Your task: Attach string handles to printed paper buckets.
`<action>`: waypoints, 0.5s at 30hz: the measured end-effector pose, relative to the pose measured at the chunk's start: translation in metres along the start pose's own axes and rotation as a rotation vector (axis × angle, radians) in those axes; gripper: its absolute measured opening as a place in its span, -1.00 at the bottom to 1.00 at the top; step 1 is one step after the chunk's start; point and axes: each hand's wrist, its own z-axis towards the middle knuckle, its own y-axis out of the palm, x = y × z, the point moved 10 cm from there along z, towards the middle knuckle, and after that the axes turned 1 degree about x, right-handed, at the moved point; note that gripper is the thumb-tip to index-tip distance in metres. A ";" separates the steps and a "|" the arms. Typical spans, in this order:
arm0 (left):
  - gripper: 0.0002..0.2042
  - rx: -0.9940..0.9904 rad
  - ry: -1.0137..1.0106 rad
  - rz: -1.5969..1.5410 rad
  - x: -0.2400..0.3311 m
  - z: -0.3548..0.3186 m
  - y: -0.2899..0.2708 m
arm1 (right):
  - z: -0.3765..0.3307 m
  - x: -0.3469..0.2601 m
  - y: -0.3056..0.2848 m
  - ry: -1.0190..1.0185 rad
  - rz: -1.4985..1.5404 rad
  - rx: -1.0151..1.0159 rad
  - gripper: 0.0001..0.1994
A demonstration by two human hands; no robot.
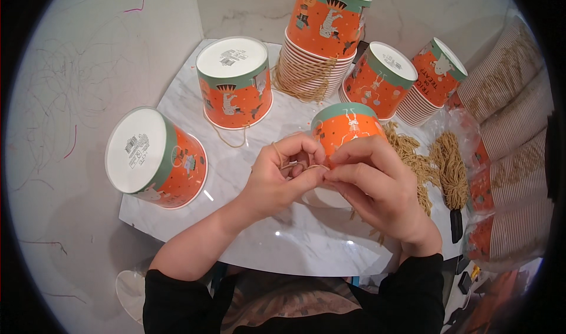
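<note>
An orange and green paper bucket with cartoon prints lies on its side on the white marble table, right behind my hands. My left hand pinches a thin tan string at the bucket's rim, its fingers curled around the string. My right hand meets it from the right, fingertips closed on the same string and resting against the bucket's rim. The bucket's opening is hidden behind my hands.
Two upside-down buckets stand at the left. Nested bucket stacks and one more upturned bucket stand behind. Bundles of tan string lie at the right, beside long bagged bucket stacks. The table's edge runs just before my forearms.
</note>
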 end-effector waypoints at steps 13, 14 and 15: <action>-0.82 0.077 0.250 0.098 0.017 -0.010 0.002 | -0.001 0.002 0.000 0.017 -0.022 -0.016 -0.78; -0.82 0.054 0.249 0.087 0.014 -0.010 0.003 | -0.001 0.003 0.000 0.015 -0.022 -0.015 -0.78; -0.82 0.030 0.248 0.076 0.012 -0.010 0.004 | -0.002 0.001 0.000 -0.021 -0.041 -0.025 -0.78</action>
